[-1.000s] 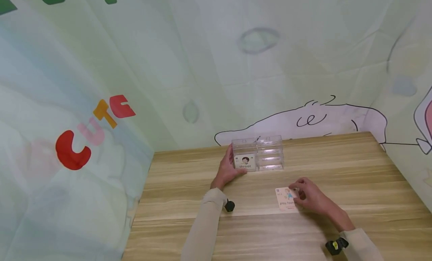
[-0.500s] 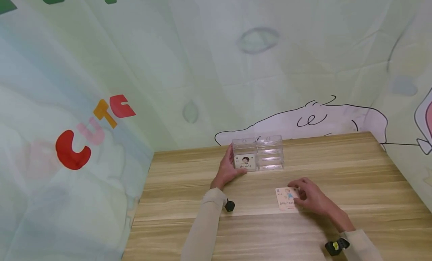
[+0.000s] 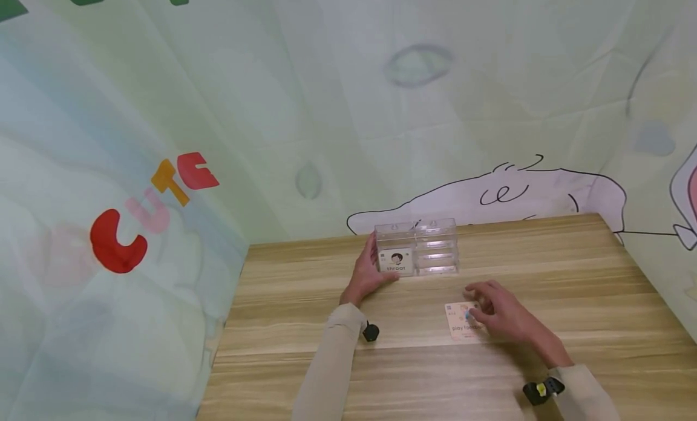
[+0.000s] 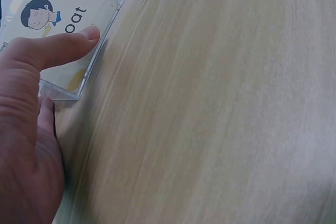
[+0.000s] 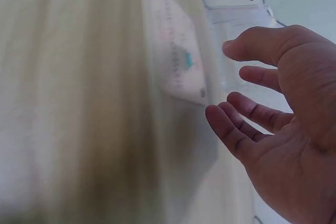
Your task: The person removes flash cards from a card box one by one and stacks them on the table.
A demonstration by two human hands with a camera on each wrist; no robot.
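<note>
At the back of the wooden table stands a clear plastic organizer box point(image 3: 437, 247), its two columns divided into compartments. A flashcard reading "throat" point(image 3: 391, 265) sits at the front of its lower left compartment. My left hand point(image 3: 363, 279) grips the box's left side, its thumb lying across the front of the card in the left wrist view. Nearer to me a pink flashcard point(image 3: 456, 328) with a child drawing and partly covered "play foo..." lettering lies on the table. Over its right edge hovers my right hand point(image 3: 502, 315), thumb and fingers apart with nothing between them in the right wrist view.
The wooden table point(image 3: 305, 270) backs against a printed fabric backdrop point(image 3: 337, 137) with cartoon shapes, which also hangs along the left side. Black wrist cameras sit at the left cuff point(image 3: 371, 332) and the right cuff point(image 3: 536, 392).
My right hand has shifted slightly, its thumb moving left over the pink flashcard while the fingers lift off its upper edge. The left hand and the box stay put.
</note>
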